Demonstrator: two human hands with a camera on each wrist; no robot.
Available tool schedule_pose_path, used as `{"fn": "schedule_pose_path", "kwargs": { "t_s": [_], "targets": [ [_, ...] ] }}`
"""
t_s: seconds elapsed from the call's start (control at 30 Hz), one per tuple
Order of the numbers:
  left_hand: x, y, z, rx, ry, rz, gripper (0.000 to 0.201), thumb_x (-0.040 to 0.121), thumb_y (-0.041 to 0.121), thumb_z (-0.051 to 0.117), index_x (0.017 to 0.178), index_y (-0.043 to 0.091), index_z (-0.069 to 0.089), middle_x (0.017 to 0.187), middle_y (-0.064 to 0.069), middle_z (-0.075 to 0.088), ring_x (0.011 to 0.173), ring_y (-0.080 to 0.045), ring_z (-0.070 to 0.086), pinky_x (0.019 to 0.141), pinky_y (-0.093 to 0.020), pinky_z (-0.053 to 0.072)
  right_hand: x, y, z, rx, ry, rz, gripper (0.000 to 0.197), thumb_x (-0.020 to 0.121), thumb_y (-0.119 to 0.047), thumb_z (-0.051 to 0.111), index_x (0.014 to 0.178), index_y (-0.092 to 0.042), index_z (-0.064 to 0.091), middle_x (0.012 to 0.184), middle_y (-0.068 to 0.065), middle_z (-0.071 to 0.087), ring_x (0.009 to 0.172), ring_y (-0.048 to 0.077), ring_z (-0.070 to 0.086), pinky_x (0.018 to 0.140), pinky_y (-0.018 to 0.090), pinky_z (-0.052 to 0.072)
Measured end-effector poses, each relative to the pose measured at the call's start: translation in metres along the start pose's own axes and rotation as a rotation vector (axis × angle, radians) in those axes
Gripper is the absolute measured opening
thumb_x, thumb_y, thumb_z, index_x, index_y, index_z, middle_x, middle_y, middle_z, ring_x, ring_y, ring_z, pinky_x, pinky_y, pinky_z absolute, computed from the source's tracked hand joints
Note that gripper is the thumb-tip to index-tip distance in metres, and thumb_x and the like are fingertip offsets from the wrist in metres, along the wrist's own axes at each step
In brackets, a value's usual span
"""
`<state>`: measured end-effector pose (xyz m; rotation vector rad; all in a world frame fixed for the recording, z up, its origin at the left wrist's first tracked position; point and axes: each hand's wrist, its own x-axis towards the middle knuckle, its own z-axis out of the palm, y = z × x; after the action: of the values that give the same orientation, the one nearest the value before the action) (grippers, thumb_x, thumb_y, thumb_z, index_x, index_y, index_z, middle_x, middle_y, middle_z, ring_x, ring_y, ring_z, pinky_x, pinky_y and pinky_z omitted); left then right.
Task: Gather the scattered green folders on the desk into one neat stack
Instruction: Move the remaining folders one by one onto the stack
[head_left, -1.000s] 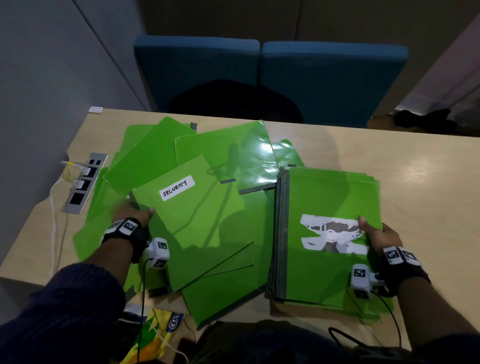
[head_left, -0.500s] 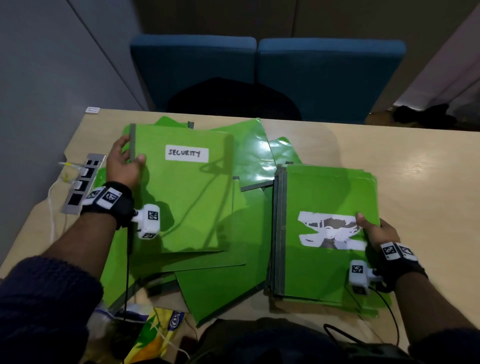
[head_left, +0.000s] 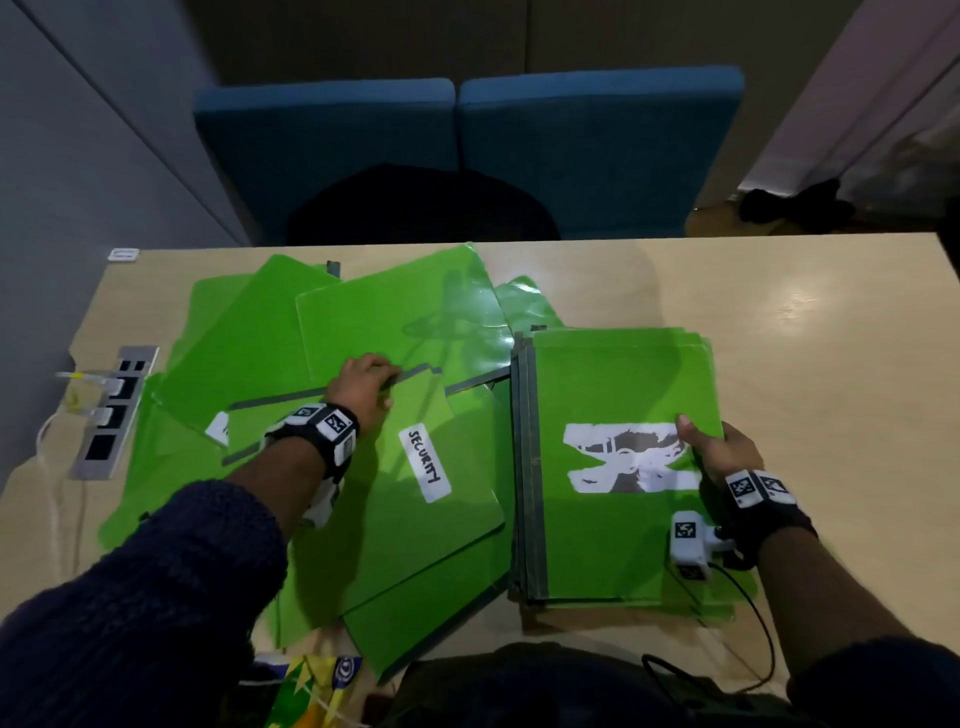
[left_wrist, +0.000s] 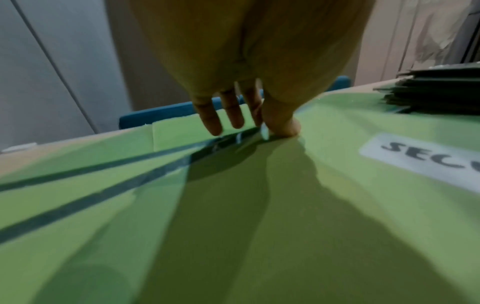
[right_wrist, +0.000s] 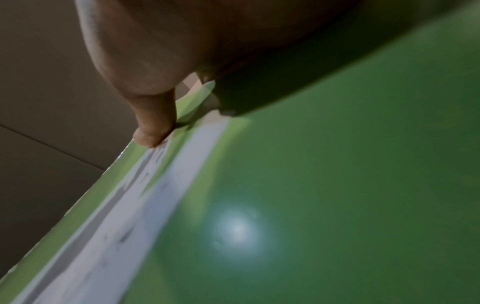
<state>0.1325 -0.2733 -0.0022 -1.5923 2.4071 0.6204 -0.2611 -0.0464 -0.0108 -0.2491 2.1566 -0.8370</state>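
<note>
A green folder labelled SECURITY (head_left: 415, 525) lies turned with its label running up and down, right beside the stack. My left hand (head_left: 366, 382) pinches its dark far edge; in the left wrist view the left hand (left_wrist: 249, 125) has its thumb on top of the SECURITY folder (left_wrist: 285, 205) and its fingers over the edge. The stack of green folders (head_left: 613, 374) sits at the right, spines to the left. My right hand (head_left: 719, 452) grips its right edge, the thumb (right_wrist: 153, 127) pressing on the torn white label of the top folder (right_wrist: 337, 185). Several loose folders (head_left: 395, 322) overlap behind.
The pale wooden desk (head_left: 831, 364) shows bare wood to the right of the stack. A grey socket strip (head_left: 111, 415) with white plugs is set in at the left edge. Two blue chairs (head_left: 467, 140) stand behind the desk. A yellow-green packet (head_left: 311, 691) lies at the near edge.
My left hand has swung the SECURITY folder clockwise and carried it right, up to the stack, shifting its grip to the spine edge. The right hand has stayed on the stack.
</note>
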Motion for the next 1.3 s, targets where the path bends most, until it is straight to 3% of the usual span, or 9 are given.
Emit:
{"fn": "schedule_pose_path", "kwargs": {
  "t_s": [0.17, 0.23, 0.33, 0.5, 0.63, 0.77, 0.87, 1.07, 1.3],
  "targets": [
    [-0.012, 0.001, 0.013, 0.010, -0.044, -0.042, 0.083, 0.083, 0.041, 0.068, 0.151, 0.019, 0.023, 0.151, -0.008, 0.027, 0.137, -0.030, 0.029, 0.113, -0.046, 0.028, -0.001, -0.001, 0.001, -0.027, 0.001, -0.040, 0.049, 0.087, -0.044, 0.068, 0.121, -0.008, 0.066, 0.115, 0.017, 0.068, 0.084, 0.028, 0.057, 0.078, 0.031, 0.041],
    [-0.012, -0.002, 0.009, 0.106, -0.026, -0.049, 0.085, 0.079, 0.044, 0.071, 0.148, 0.019, 0.028, 0.146, -0.009, 0.036, 0.133, -0.030, 0.036, 0.111, -0.045, 0.031, -0.001, 0.000, 0.000, -0.022, 0.004, -0.046, 0.048, 0.087, -0.043, 0.068, 0.120, -0.009, 0.066, 0.115, 0.016, 0.068, 0.084, 0.028, 0.057, 0.078, 0.031, 0.041],
    [-0.007, -0.001, 0.000, 0.170, -0.058, -0.144, 0.065, 0.079, 0.040, 0.073, 0.133, 0.016, 0.048, 0.132, -0.012, 0.050, 0.122, -0.031, 0.046, 0.104, -0.041, 0.039, -0.001, 0.000, 0.001, -0.013, 0.013, -0.034, 0.048, 0.086, -0.044, 0.069, 0.119, -0.010, 0.067, 0.111, 0.015, 0.069, 0.085, 0.028, 0.059, 0.079, 0.032, 0.043],
    [-0.009, 0.000, -0.010, 0.108, -0.107, -0.161, 0.059, 0.081, 0.041, 0.072, 0.128, 0.013, 0.051, 0.124, -0.011, 0.047, 0.114, -0.030, 0.051, 0.099, -0.041, 0.044, 0.000, 0.002, 0.001, -0.051, 0.021, -0.044, 0.049, 0.085, -0.049, 0.067, 0.117, -0.011, 0.067, 0.111, 0.014, 0.069, 0.086, 0.030, 0.060, 0.080, 0.033, 0.045],
    [-0.027, -0.012, 0.000, 0.096, -0.179, -0.100, 0.086, 0.073, 0.055, 0.073, 0.144, 0.024, 0.035, 0.143, -0.003, 0.033, 0.132, -0.026, 0.035, 0.107, -0.052, 0.037, 0.001, 0.005, 0.000, -0.065, 0.016, -0.052, 0.051, 0.084, -0.053, 0.066, 0.116, -0.012, 0.067, 0.109, 0.013, 0.069, 0.087, 0.031, 0.060, 0.079, 0.033, 0.045],
    [-0.045, -0.018, 0.010, 0.227, -0.224, -0.048, 0.116, 0.063, 0.050, 0.082, 0.152, 0.022, 0.014, 0.156, -0.002, 0.012, 0.142, -0.026, 0.020, 0.112, -0.051, 0.032, 0.002, 0.006, 0.000, -0.086, 0.014, -0.064, 0.050, 0.085, -0.051, 0.066, 0.115, -0.011, 0.067, 0.106, 0.014, 0.068, 0.087, 0.031, 0.059, 0.080, 0.034, 0.045],
    [-0.048, -0.022, 0.012, 0.236, -0.172, -0.143, 0.117, 0.054, 0.051, 0.086, 0.149, 0.021, 0.024, 0.151, -0.006, 0.024, 0.138, -0.030, 0.028, 0.110, -0.053, 0.033, 0.002, 0.006, 0.000, -0.085, 0.010, -0.066, 0.049, 0.087, -0.050, 0.065, 0.114, -0.010, 0.067, 0.097, 0.011, 0.064, 0.082, 0.029, 0.058, 0.076, 0.032, 0.043],
    [-0.052, -0.026, 0.008, 0.272, -0.151, -0.352, 0.124, 0.044, 0.070, 0.081, 0.143, 0.018, 0.027, 0.146, -0.010, 0.030, 0.138, -0.032, 0.030, 0.115, -0.056, 0.020, 0.007, 0.009, 0.001, -0.110, 0.010, -0.070, 0.052, 0.083, -0.056, 0.066, 0.112, -0.013, 0.067, 0.111, 0.015, 0.070, 0.090, 0.034, 0.063, 0.082, 0.038, 0.049],
    [-0.052, -0.027, -0.003, 0.200, -0.165, -0.373, 0.107, 0.038, 0.062, 0.088, 0.124, 0.017, 0.041, 0.126, -0.008, 0.044, 0.117, -0.028, 0.048, 0.095, -0.045, 0.047, 0.008, 0.011, 0.000, -0.119, 0.003, -0.075, 0.053, 0.084, -0.055, 0.065, 0.116, -0.012, 0.066, 0.115, 0.016, 0.068, 0.090, 0.033, 0.061, 0.082, 0.037, 0.048]
  ]
}}
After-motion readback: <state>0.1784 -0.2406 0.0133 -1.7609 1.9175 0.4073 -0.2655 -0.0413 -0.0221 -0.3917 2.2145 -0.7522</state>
